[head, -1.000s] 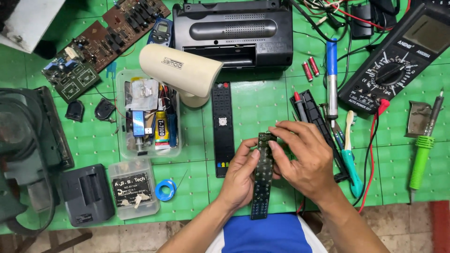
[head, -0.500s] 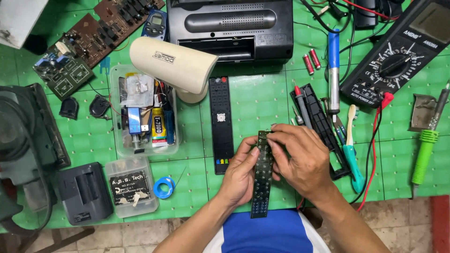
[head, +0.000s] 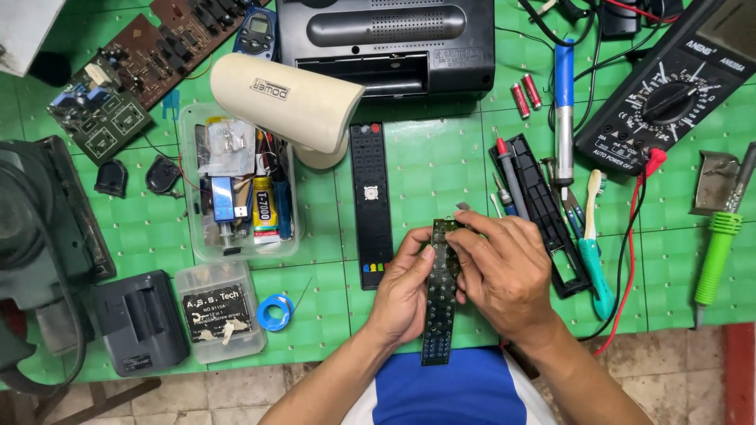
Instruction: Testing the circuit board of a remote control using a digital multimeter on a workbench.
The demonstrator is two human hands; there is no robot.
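Remote's circuit board out of its shell, held over the bench edge
Left hand [head: 405, 291] and right hand [head: 504, 271] both clasp the long green circuit board [head: 439, 307]; the black remote front [head: 372, 201] and back shell [head: 543, 212] lie apart (reassembly not begun)

1 head camera looks steeply down, close over the workbench [head: 441, 165].

circuit board [head: 441, 291] between both hands | remote [head: 372, 205] left (toothbrush [head: 592, 244] right)
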